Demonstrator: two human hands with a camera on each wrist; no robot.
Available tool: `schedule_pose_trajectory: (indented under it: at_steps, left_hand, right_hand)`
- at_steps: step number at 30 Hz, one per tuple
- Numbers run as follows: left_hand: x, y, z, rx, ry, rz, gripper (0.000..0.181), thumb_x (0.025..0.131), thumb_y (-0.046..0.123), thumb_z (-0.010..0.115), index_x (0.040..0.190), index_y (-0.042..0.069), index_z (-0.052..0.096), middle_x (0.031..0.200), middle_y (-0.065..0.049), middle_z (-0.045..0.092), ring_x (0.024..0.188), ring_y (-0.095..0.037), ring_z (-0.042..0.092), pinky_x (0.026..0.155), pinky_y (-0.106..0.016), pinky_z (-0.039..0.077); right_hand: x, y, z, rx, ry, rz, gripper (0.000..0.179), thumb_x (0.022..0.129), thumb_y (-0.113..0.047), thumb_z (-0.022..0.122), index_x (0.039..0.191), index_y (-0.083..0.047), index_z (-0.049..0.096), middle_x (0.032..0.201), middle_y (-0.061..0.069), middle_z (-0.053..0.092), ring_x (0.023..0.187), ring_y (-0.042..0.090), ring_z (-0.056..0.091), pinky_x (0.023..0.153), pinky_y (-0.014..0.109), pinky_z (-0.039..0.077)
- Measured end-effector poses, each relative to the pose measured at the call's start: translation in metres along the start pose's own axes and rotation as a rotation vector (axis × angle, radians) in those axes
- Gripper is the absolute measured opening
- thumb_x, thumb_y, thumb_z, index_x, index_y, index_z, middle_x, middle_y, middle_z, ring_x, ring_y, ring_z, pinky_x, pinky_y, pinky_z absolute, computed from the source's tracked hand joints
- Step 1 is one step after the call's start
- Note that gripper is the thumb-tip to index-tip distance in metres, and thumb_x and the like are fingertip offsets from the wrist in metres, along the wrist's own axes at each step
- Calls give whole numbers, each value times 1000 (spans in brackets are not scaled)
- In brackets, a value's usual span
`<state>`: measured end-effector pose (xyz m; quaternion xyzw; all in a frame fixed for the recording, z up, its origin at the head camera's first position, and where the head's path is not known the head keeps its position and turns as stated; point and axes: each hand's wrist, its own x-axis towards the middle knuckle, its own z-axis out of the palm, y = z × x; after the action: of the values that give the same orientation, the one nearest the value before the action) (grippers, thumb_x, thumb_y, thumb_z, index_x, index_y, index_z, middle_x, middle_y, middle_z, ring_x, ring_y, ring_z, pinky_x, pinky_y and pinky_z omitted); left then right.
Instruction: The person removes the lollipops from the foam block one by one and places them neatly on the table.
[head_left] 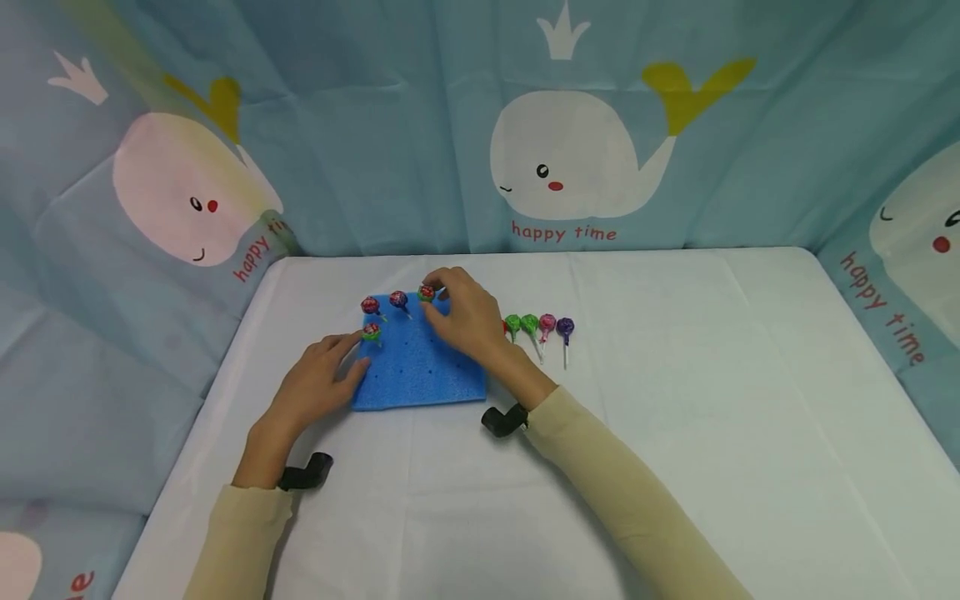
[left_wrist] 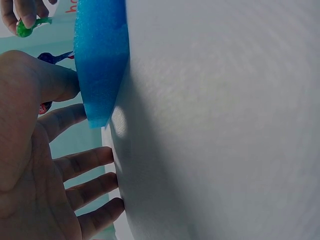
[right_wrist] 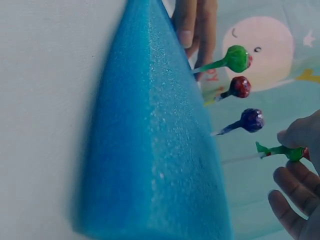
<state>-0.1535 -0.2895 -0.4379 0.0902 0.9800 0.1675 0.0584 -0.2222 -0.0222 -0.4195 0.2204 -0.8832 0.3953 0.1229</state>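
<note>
A blue foam block (head_left: 420, 375) with small holes lies on the table. My right hand (head_left: 467, 315) pinches the head of a green-and-red lollipop (right_wrist: 296, 153) between thumb and fingers over the block's far edge. Its white stick points down to the foam. Three lollipops stand in the block: a red one (head_left: 371, 306) and a purple-red one (head_left: 398, 298) along the back, and a green-and-red one (head_left: 371, 332) in front at the left. My left hand (head_left: 315, 379) rests against the block's left side, fingers fairly straight, with thumb and index finger touching the foam (left_wrist: 102, 75).
Right of the block, several lollipops lie in a row, among them green ones, a pink one (head_left: 547, 322) and a purple one (head_left: 566, 327). A white cloth (head_left: 675, 433) covers the table. A blue whale-print curtain (head_left: 420, 167) hangs behind and at the sides.
</note>
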Motion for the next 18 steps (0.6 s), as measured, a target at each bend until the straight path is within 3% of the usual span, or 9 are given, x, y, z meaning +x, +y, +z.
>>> schedule_pose_trajectory:
  at_steps: [18]
  left_hand:
    - [-1, 2, -3, -4, -15, -1, 60, 108, 35, 55, 159, 4, 45, 158, -31, 48, 145, -54, 44, 115, -74, 41]
  right_hand:
    - [-17, 6, -31, -32, 4, -4, 28, 99, -24, 75, 123, -11, 70, 120, 6, 74, 105, 22, 74, 79, 37, 64]
